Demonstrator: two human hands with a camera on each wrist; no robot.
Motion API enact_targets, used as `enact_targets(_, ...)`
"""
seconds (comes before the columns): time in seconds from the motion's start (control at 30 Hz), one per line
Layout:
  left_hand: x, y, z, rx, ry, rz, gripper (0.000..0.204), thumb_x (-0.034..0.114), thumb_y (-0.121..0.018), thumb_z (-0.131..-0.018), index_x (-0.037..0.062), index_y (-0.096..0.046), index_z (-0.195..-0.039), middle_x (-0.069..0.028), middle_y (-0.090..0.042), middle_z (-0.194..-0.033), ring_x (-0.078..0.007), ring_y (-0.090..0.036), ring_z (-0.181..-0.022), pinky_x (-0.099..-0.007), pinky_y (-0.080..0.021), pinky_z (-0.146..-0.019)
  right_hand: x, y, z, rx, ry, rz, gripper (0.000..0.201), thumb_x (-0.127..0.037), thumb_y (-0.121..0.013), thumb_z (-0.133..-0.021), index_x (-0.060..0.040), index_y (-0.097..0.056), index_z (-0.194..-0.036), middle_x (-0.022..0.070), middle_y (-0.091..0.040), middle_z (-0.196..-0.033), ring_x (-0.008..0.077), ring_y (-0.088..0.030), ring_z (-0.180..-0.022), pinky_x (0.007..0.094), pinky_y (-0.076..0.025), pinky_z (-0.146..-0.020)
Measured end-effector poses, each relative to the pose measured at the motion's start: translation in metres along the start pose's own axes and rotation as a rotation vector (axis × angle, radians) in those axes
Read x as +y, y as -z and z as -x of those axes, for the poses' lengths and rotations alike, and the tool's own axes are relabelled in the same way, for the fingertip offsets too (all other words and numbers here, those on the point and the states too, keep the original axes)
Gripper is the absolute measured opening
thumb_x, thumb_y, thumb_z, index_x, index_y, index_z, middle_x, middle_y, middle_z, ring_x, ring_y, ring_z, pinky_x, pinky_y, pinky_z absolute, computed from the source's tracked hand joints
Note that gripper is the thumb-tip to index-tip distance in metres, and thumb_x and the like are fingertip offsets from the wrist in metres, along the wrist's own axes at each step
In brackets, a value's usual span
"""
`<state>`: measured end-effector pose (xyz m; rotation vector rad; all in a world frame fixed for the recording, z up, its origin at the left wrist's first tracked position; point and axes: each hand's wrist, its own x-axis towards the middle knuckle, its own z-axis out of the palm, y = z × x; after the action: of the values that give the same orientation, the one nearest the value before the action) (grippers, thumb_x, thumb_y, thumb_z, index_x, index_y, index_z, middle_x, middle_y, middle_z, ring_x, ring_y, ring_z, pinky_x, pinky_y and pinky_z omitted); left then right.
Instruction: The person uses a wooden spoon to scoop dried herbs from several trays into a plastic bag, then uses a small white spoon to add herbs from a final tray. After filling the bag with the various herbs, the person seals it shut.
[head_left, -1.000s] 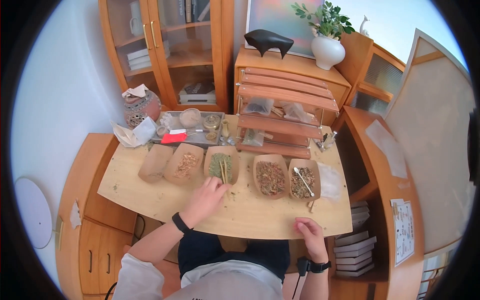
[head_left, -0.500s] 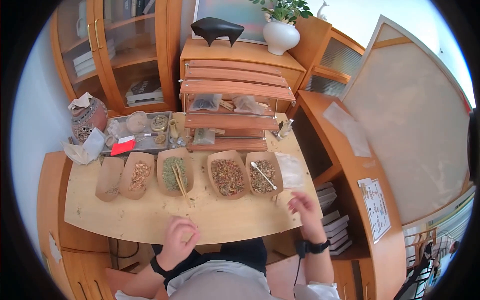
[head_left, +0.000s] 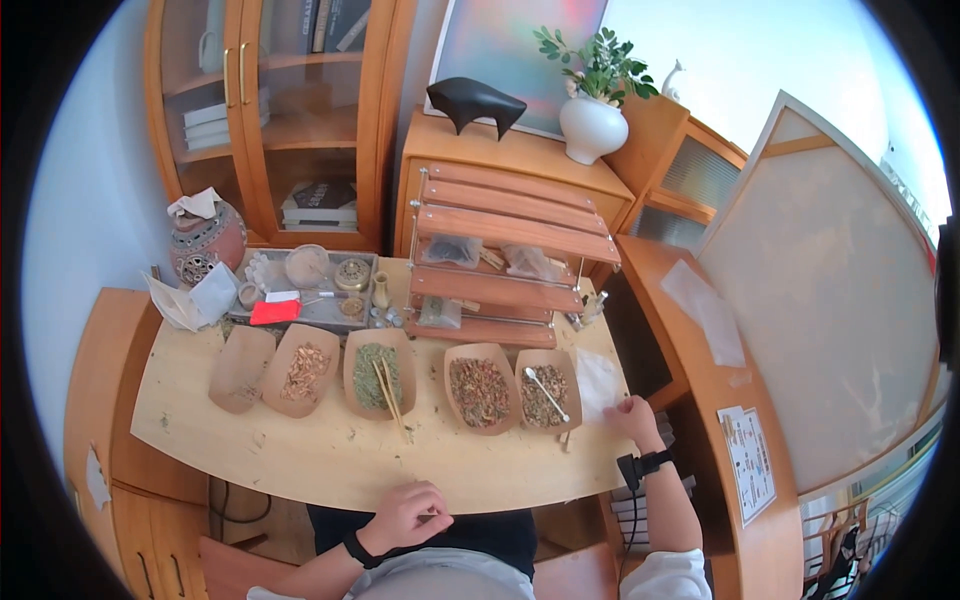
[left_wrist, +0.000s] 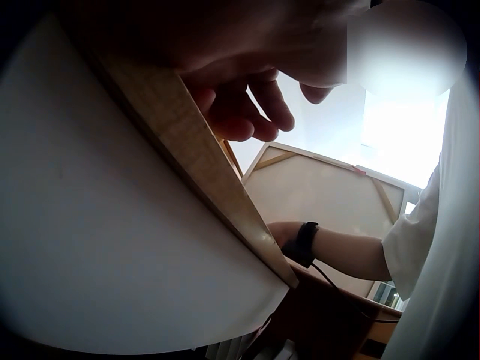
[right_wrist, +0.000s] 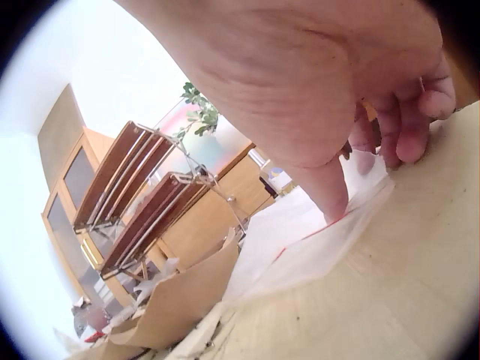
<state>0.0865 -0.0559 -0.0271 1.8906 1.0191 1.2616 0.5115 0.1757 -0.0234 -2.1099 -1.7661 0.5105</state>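
Note:
At the table's right edge, my right hand (head_left: 635,420) touches a flat translucent white bag (head_left: 596,382). The right wrist view shows the thumb of this hand (right_wrist: 300,90) on the bag (right_wrist: 277,236) beside a thin red line, its other fingers bent near the bag's edge. My left hand (head_left: 405,515) is at the table's front edge, loosely curled and holding nothing; its fingers hang apart in the left wrist view (left_wrist: 240,90). Bamboo tongs (head_left: 388,395) lean in a paper tray of green herbs (head_left: 376,365). A white spoon (head_left: 546,392) lies on a tray of mixed dried pieces (head_left: 540,408).
Other paper trays hold reddish dried pieces (head_left: 480,392), pale chips (head_left: 303,372) and a few scraps (head_left: 240,375). Behind stand a slatted wooden rack (head_left: 500,275), a grey tray of small vessels (head_left: 345,318) and a patterned pot (head_left: 207,240). A large framed panel (head_left: 830,300) is at right.
My left hand has let go of the tongs and drawn back to the table's front edge. My right hand has moved up and forward to the white bag. The head view has shifted.

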Motion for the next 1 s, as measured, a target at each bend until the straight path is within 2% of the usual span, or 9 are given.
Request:
enact_targets(0.1, 0.001, -0.001, 0.001, -0.014, 0.045, -0.026, 0.017, 0.016, -0.072, -0.085, 0.0057, -0.061, -0.078, -0.0057, -0.064, -0.078, -0.0233, -0.062, -0.069, -0.032, -0.048, -0.063, 0.012, -0.005, -0.009, -0.069, -0.03, -0.221, 0.023, -0.02, -0.079, -0.08, -0.0033, -0.063, -0.081, 0.0025, -0.064, -0.074, 0.0097, -0.059, -0.068, 0.0272, -0.048, -0.064)
enact_targets(0.33, 0.0, -0.001, -0.001, 0.016, 0.024, 0.007, 0.016, 0.018, -0.071, -0.087, 0.0073, -0.063, -0.078, -0.0037, -0.062, -0.074, -0.0205, -0.06, -0.065, -0.031, -0.046, -0.06, -0.018, 0.047, 0.017, -0.149, -0.128, -0.824, 0.013, -0.017, -0.065, -0.091, -0.009, -0.061, -0.081, -0.0022, -0.059, -0.075, 0.0094, -0.056, -0.07, 0.0257, -0.045, -0.063)
enact_targets(0.5, 0.0, -0.001, -0.001, 0.026, 0.073, 0.036, 0.017, 0.019, -0.07, -0.089, 0.0065, -0.062, -0.081, -0.005, -0.062, -0.075, -0.0202, -0.061, -0.067, -0.0308, -0.048, -0.062, -0.034, 0.074, 0.037, 0.164, 0.036, -1.049, 0.014, -0.008, -0.062, -0.091, -0.0114, -0.053, -0.081, -0.0013, -0.056, -0.075, 0.0081, -0.053, -0.067, 0.0232, -0.042, -0.059)
enact_targets(0.57, 0.0, 0.0, 0.001, 0.022, 0.099, 0.045, 0.015, 0.019, -0.07, -0.089, 0.0063, -0.062, -0.084, -0.0055, -0.062, -0.076, -0.02, -0.062, -0.069, -0.0306, -0.048, -0.064, -0.069, 0.085, 0.072, 0.13, 0.114, -1.093, 0.015, -0.006, -0.064, -0.091, -0.011, -0.052, -0.081, -0.0017, -0.057, -0.078, 0.0068, -0.052, -0.068, 0.0222, -0.042, -0.062)
enact_targets(0.63, -0.001, -0.001, 0.001, 0.012, 0.114, 0.035, 0.014, 0.018, -0.07, -0.09, 0.006, -0.063, -0.087, -0.0056, -0.062, -0.077, -0.0193, -0.062, -0.07, -0.0303, -0.049, -0.066, -0.096, 0.077, 0.103, 0.117, 0.221, -1.037, 0.018, -0.004, -0.065, -0.091, -0.0107, -0.052, -0.081, -0.0018, -0.059, -0.08, 0.0053, -0.051, -0.068, 0.0216, -0.042, -0.063)
enact_targets(0.7, 0.008, -0.001, 0.0, 0.027, 0.166, 0.081, 0.014, 0.018, -0.069, -0.091, 0.0058, -0.062, -0.091, -0.0061, -0.062, -0.079, -0.0193, -0.062, -0.072, -0.0299, -0.049, -0.067, -0.132, 0.061, 0.139, 0.034, 0.167, -1.004, 0.017, -0.005, -0.066, -0.092, -0.0096, -0.053, -0.083, 0.0006, -0.063, -0.079, 0.006, -0.053, -0.066, 0.0216, -0.044, -0.061)
enact_targets(0.83, 0.034, -0.006, -0.012, 0.038, 0.155, 0.102, 0.019, 0.019, -0.067, -0.094, 0.0055, -0.059, -0.105, -0.0046, -0.063, -0.094, -0.0145, -0.061, -0.085, -0.0266, -0.046, -0.073, -0.146, -0.02, 0.166, -0.226, 0.363, -1.0, 0.014, -0.001, -0.066, -0.092, -0.0043, -0.053, -0.089, 0.0105, -0.069, -0.098, 0.0146, -0.066, -0.086, 0.0283, -0.054, -0.076)
enact_targets(0.93, 0.052, -0.004, -0.025, 0.036, 0.306, 0.061, 0.028, 0.021, -0.066, -0.095, 0.0042, -0.054, -0.114, -0.0057, -0.061, -0.102, -0.0142, -0.06, -0.09, -0.0271, -0.046, -0.076, -0.178, -0.031, 0.194, -0.283, 0.662, -0.769, 0.014, -0.004, -0.071, -0.087, -0.0041, -0.057, -0.089, 0.013, -0.063, -0.107, 0.0212, -0.065, -0.092, 0.0304, -0.053, -0.077)
enact_targets(1.0, 0.052, -0.007, -0.029, 0.118, 0.342, 0.224, 0.028, 0.02, -0.064, -0.096, 0.003, -0.051, -0.114, -0.0064, -0.062, -0.103, -0.0129, -0.062, -0.088, -0.027, -0.049, -0.073, -0.195, -0.029, 0.206, -0.28, 0.848, -0.64, 0.015, -0.004, -0.073, -0.084, -0.005, -0.058, -0.088, 0.0134, -0.062, -0.107, 0.0266, -0.065, -0.093, 0.0324, -0.053, -0.077)
